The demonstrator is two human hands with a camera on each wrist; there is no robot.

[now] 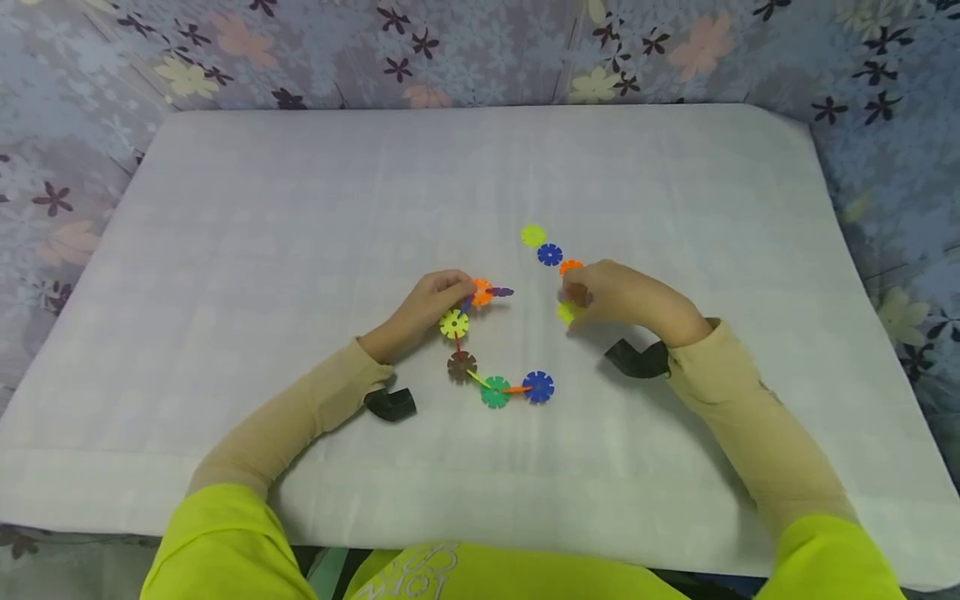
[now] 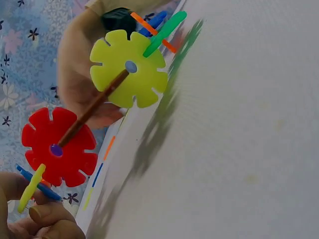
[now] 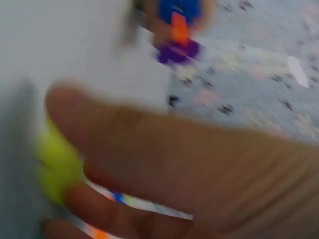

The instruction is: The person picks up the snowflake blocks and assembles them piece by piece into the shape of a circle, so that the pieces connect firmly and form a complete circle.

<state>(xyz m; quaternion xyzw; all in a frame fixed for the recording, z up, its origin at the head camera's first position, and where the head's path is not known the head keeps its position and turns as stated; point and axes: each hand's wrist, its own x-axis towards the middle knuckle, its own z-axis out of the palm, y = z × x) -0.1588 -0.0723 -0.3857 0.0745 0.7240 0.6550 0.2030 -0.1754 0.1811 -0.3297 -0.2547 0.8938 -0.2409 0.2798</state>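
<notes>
A curved chain of slotted plastic flower discs hangs from my left hand (image 1: 426, 310), whose thumb and fingers pinch a blue disc (image 2: 51, 192) beside an orange disc (image 1: 481, 292). The purple disc (image 1: 504, 292) is at the free end by the orange one. Lower down the chain come a yellow disc (image 1: 453, 323), a brown disc (image 1: 462, 367), a green disc (image 1: 495, 392) and a dark blue disc (image 1: 537, 387). On the right, my right hand (image 1: 633, 296) has thumb and fingers at the edges of a loose yellow disc (image 3: 60, 169), blurred in the right wrist view.
Loose discs lie in a slanting row beyond my right hand: an orange disc (image 1: 571, 267), a blue disc (image 1: 550, 254) and a yellow-green disc (image 1: 533, 236). A white cloth covers the table (image 1: 300, 192). Flowered fabric (image 1: 480, 50) borders its far side. Dark straps (image 1: 637, 358) hang at both wrists.
</notes>
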